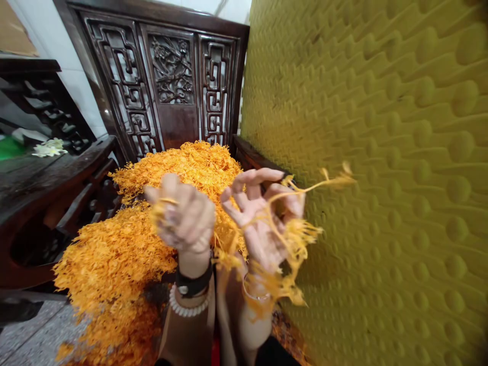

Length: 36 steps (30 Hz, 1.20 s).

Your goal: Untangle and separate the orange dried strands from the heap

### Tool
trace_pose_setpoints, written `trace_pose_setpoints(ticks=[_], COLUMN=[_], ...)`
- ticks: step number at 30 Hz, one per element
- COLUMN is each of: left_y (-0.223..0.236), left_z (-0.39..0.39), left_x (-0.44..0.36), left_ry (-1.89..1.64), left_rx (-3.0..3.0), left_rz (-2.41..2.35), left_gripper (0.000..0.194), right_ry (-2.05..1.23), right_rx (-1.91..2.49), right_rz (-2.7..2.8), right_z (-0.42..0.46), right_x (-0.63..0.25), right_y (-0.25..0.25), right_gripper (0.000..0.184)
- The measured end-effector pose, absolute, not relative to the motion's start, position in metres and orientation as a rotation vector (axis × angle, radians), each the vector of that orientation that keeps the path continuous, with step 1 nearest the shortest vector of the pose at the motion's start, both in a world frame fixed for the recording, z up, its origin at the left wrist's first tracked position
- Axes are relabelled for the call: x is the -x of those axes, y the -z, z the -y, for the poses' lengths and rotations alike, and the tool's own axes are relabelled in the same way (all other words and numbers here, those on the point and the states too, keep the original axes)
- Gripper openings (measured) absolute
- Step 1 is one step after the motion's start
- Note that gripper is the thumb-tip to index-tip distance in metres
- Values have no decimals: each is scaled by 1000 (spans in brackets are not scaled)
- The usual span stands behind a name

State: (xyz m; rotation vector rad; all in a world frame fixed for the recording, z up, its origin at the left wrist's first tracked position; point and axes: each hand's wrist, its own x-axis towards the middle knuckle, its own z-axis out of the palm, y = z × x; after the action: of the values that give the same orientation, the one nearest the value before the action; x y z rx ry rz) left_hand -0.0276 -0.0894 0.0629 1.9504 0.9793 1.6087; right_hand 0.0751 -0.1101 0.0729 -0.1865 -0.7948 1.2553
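Observation:
My left hand (186, 213), blurred by motion, is closed in a fist, with a bit of orange strand showing at its fingers. To its right, my right hand (263, 218) is turned palm up with curled fingers. A tangle of thin orange branching strands (299, 244) runs over its palm and between its fingers, and hangs down past the wrist. One long strand end sticks out to the right. Below and behind both hands lies a large heap of the same orange strands (125, 244); the material of the strands I cannot make out.
A dark carved wooden chair back (175, 117) rises behind the heap, with an armrest (57, 178) at left. Close on the right stands a yellow-green bumpy panel (381, 178). White flowers (49, 147) lie at far left. Speckled floor (30, 330) shows at lower left.

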Motion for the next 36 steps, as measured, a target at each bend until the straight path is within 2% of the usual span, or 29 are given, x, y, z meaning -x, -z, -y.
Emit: trace_pose_setpoints(ticks=[2,4,7,11,16,19,22,24,26,30,36], left_y=[-65,-66,-68,-73,-82,-81,-77,-76,-75,-76,-74], left_z=[86,83,83,91,95,95,97,99,100,99,96], left_x=[40,51,58,54,41,33,26,24,24,26,30], left_ry=[-1909,-2036,-1950,-1874,-1743,-1681,-1652,-1642,-1588,-1462,-1539], left_rx=[-1602,-1201,-983,-924,-874,-977,-1233,-1475,-1713,-1882,-1669], left_rz=[-687,-331,-103,-64,2,-98,-320,-495,-660,-752,-778], left_gripper=[47,45,37,20,19,8,6,21,24,13,17], right_ry=[-1186,-1113,-1056,-920,-949,-861,-629,-487,-424,-420,-539], right_rx=[171,249,444,587,558,552,676,752,771,776,946], right_rz=[800,806,764,728,653,730,864,925,966,998,1263], right_z=[111,109,106,105,104,102,102,102,103,103,105], right_x=[-83,-88,-87,-77,-70,-69,-69,-69,-69,-70,-84], right_y=[-78,-78,-73,-65,-63,-65,-66,-65,-65,-65,-70], right_gripper=[31,26,16,14,12,10,9,10,11,11,26])
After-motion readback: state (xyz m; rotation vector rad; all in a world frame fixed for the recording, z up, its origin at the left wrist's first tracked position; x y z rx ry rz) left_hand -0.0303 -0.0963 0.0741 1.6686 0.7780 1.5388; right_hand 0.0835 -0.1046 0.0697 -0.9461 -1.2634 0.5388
